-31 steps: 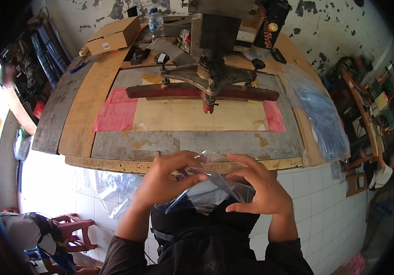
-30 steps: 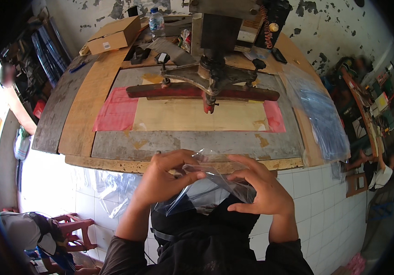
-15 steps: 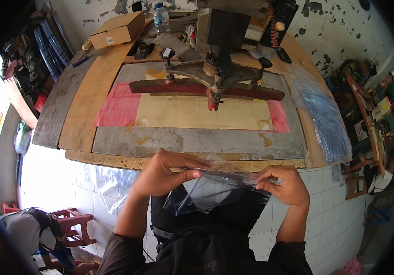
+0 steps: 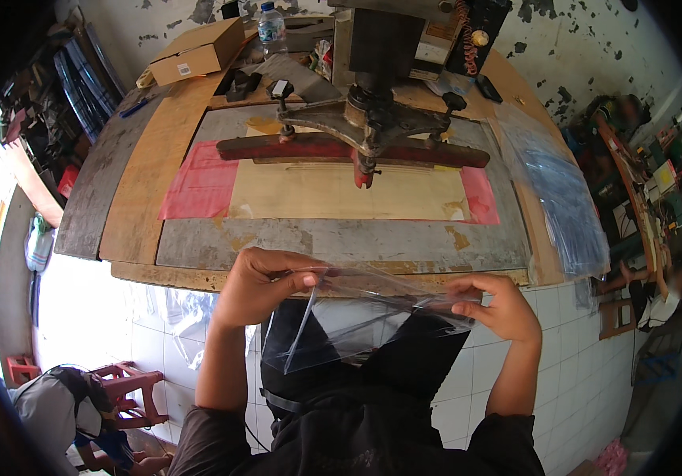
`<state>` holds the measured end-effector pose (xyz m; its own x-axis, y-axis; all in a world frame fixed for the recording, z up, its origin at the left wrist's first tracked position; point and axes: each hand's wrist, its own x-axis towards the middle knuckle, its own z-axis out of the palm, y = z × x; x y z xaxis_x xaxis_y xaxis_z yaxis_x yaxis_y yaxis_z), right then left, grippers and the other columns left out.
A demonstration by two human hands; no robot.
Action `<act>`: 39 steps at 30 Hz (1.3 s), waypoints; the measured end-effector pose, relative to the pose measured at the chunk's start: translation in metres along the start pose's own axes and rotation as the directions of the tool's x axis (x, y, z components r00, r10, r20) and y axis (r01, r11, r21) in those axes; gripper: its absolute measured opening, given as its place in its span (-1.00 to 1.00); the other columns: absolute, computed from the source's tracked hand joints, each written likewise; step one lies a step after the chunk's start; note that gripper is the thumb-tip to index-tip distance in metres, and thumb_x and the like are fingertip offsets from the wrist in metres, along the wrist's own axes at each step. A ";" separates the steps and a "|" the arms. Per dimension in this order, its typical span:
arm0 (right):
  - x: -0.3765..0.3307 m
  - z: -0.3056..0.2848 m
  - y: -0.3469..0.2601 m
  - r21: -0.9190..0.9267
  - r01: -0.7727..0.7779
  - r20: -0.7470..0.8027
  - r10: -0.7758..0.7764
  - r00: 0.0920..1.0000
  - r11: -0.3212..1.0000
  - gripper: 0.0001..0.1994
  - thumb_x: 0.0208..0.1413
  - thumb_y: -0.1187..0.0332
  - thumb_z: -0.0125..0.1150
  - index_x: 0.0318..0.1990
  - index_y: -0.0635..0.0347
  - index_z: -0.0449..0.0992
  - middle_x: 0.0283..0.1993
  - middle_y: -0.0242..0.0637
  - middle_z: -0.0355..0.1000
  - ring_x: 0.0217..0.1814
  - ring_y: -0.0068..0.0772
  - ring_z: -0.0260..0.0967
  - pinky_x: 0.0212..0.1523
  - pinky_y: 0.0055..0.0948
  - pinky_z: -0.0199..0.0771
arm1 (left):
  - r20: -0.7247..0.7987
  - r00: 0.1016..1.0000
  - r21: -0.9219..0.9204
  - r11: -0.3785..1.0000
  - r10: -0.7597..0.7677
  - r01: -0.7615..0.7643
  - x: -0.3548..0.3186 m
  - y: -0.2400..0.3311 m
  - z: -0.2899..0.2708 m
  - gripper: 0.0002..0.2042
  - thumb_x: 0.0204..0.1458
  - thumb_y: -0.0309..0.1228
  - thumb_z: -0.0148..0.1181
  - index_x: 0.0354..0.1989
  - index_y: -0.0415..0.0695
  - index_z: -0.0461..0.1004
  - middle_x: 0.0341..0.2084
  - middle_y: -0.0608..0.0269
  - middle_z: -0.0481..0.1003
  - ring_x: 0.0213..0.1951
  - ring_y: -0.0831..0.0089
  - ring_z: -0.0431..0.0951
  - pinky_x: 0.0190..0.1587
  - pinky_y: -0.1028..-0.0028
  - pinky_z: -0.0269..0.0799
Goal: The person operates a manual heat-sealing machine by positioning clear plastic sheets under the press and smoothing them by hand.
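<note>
A clear plastic sheet, folded or layered, stretches between my two hands above my lap, just in front of the bench's near edge. My left hand pinches its upper left part between thumb and fingers, where a raised strip slants down toward the lower left corner. At the right end, my right hand grips the sheet's edge between thumb and fingertips. Beyond my hands stands a press with a dark red bar over a cream sheet flanked by pink pieces on a grey metal plate.
A pile of clear bluish plastic sheets lies at the bench's right side. Toward the back are a cardboard box, a water bottle and a phone. Red stools and another person are at lower left.
My hands have moved apart, the left one going left and slightly up. The plastic sheet is now spread wider and flatter between them.
</note>
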<state>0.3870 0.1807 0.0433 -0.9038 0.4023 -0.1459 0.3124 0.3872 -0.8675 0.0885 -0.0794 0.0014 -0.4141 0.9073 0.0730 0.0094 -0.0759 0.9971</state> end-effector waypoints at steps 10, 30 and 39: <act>-0.004 -0.015 0.029 -0.184 0.003 0.044 0.006 0.999 0.983 -0.76 0.22 0.50 0.48 0.00 0.30 0.62 -0.05 -0.22 0.51 0.02 -0.32 0.59 0.02 -0.38 0.61 | -0.043 0.998 -0.057 0.998 -0.035 0.032 0.006 -0.003 0.006 -0.51 0.26 -0.53 0.37 0.35 -0.36 0.46 -0.04 -0.11 0.72 0.00 0.32 0.75 0.10 0.39 0.67; 0.030 0.065 -0.043 -0.011 0.490 -0.152 -0.485 0.861 0.872 -0.72 0.13 0.38 0.56 -0.01 0.13 0.66 0.16 -0.16 0.54 0.21 -0.17 0.52 0.20 -0.22 0.49 | 0.041 0.992 0.219 0.968 0.121 -0.127 -0.008 0.026 0.066 -0.50 0.15 -0.35 0.54 0.21 -0.27 0.53 -0.12 0.01 0.75 -0.06 0.26 0.80 0.02 0.36 0.65; 0.028 0.073 -0.044 -0.376 0.545 -0.118 -0.622 0.774 0.749 -0.58 0.08 0.28 0.60 0.10 0.03 0.66 0.44 -0.13 0.37 0.49 0.02 0.29 0.46 -0.07 0.23 | -0.013 0.965 0.356 0.903 0.262 -0.240 -0.011 0.022 0.077 -0.64 0.18 -0.46 0.48 0.14 -0.26 0.65 -0.09 0.03 0.75 -0.13 0.35 0.80 -0.06 0.39 0.68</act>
<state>0.3262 0.1148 0.0432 -0.8592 0.1685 0.4832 -0.1485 0.8216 -0.5505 0.1635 -0.0587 0.0248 -0.4092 0.8502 0.3312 0.4319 -0.1393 0.8911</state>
